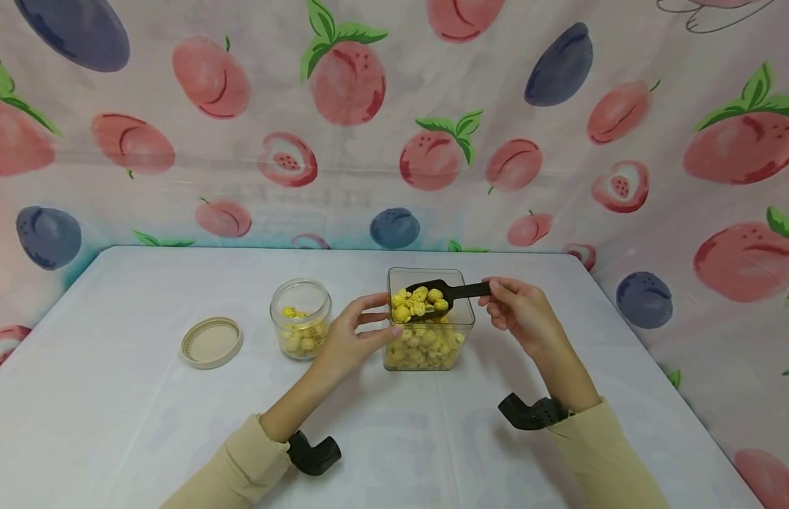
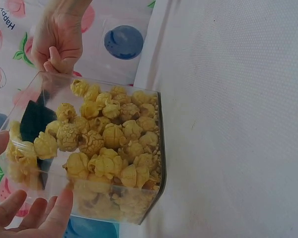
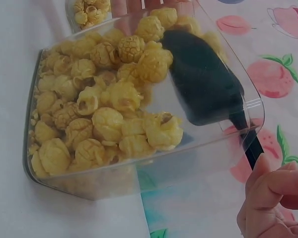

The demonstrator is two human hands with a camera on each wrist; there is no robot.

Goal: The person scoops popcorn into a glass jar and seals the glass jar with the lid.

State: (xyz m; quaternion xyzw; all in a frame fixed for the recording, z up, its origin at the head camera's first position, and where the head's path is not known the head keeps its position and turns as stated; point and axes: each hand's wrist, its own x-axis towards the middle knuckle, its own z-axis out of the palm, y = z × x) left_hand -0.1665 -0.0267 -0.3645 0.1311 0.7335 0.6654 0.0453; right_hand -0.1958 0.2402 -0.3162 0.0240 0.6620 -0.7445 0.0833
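Note:
My right hand (image 1: 518, 311) pinches the handle of a black scoop (image 1: 469, 290) between thumb and fingers. Yellow popcorn (image 1: 418, 302) fills the scoop's bowl, which lies inside the mouth of a clear square container (image 1: 469, 332). More popcorn (image 2: 114, 134) fills the container's lower part. My left hand (image 1: 353, 336) rests its extended fingers against the container's left side, with the thumb at the front corner. In the right wrist view, the dark scoop bowl (image 3: 198, 79) shows through the clear wall, above the popcorn heap.
Left of the container stands an open round clear jar (image 1: 277, 322), partly filled with popcorn. A beige round lid (image 1: 211, 342) lies farther left on the white table (image 1: 394, 438). Behind the table hangs a fruit-patterned cloth (image 1: 343, 155).

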